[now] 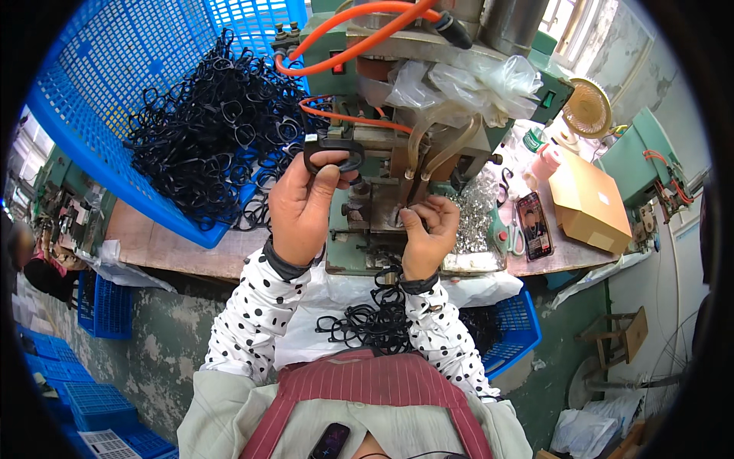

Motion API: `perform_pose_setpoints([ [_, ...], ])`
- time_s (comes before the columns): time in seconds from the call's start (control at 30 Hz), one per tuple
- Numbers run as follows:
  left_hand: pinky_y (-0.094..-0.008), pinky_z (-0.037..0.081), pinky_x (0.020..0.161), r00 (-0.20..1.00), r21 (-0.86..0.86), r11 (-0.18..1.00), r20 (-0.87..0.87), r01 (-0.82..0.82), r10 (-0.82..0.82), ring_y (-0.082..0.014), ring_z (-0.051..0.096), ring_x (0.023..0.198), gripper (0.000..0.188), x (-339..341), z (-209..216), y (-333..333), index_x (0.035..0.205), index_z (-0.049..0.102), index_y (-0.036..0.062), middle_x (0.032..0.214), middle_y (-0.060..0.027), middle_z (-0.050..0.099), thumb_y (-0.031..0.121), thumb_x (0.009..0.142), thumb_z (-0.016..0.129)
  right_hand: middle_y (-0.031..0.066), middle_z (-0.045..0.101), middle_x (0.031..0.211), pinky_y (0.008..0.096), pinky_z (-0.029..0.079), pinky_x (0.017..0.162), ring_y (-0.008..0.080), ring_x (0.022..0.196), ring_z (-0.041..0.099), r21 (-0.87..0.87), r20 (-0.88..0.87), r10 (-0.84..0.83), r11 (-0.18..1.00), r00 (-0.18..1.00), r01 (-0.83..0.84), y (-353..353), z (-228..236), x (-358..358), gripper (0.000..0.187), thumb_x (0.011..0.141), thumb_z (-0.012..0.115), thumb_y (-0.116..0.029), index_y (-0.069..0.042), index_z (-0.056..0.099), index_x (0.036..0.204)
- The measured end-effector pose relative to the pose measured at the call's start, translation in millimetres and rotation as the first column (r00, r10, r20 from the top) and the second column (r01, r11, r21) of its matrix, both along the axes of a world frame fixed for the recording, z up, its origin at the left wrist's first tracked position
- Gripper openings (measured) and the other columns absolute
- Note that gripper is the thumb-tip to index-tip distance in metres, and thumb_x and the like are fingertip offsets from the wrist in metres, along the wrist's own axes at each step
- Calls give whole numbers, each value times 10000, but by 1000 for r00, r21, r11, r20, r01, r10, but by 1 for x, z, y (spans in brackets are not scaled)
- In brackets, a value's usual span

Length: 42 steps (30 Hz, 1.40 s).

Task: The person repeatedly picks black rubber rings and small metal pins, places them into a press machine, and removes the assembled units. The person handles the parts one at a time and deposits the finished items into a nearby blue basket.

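Observation:
My left hand is closed on a black eyeglass frame, pinched between thumb and fingers in front of the green press machine. My right hand is at the machine's metal work block, thumb and index finger pressed together just below two brownish tubes. What that pinch holds, if anything, is too small to make out. Beside my right hand lies a heap of small shiny metal parts. Several more black frames rest on my lap.
A large blue basket at the left holds a tangled pile of black frames. On the right are scissors, a phone, a cardboard box and a fan. An orange hose crosses above. Another blue basket stands below.

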<state>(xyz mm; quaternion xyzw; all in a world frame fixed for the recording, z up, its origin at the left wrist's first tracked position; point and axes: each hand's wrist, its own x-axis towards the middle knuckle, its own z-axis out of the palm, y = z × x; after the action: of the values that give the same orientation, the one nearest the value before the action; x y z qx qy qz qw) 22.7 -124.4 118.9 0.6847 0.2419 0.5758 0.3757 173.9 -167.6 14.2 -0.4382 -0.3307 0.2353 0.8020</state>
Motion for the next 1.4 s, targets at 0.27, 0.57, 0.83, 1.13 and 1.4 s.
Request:
perform_pose_setpoints([
  [0.27,-273,517,837,1000,-33,999,-11,-2,2,-155,652,917,231,1,-4,0,1104,594,-47,1005,-84,660,151,1008,523,87,592,1007,253,498,796,134,880,614,3,36,-2,1000,999,2,8,0,1,421,780,713,87,22,480,1124],
  [0.57,-263,509,776,968,278,945,-128,-174,216,-143,656,873,242,-1,-20,1,1096,604,-29,972,-85,671,183,1005,532,111,619,1034,254,505,808,145,897,634,38,8,44,998,999,-44,11,-6,2,411,799,696,79,23,478,1143],
  [0.83,-268,518,782,998,-10,998,-20,-66,66,-166,681,893,231,2,-3,0,1084,607,-36,955,-79,678,167,1005,526,107,620,1023,243,489,819,135,917,619,57,-62,49,997,997,-46,5,-4,2,432,802,699,70,27,482,1173],
  [1.13,-384,504,815,956,530,848,-254,13,144,-282,641,910,366,1,-28,-14,1121,633,27,1004,-112,664,-57,767,593,101,600,1016,267,507,819,149,902,607,90,-48,-13,996,999,18,10,-7,2,433,799,696,84,20,464,1158],
  [1.4,-446,476,990,882,657,626,-458,420,-111,-309,600,1098,489,30,-81,-21,1263,556,11,1277,-149,587,11,776,603,89,682,991,319,487,843,203,926,646,-145,499,-352,867,792,477,0,-35,114,283,812,723,-73,-36,617,1072],
])
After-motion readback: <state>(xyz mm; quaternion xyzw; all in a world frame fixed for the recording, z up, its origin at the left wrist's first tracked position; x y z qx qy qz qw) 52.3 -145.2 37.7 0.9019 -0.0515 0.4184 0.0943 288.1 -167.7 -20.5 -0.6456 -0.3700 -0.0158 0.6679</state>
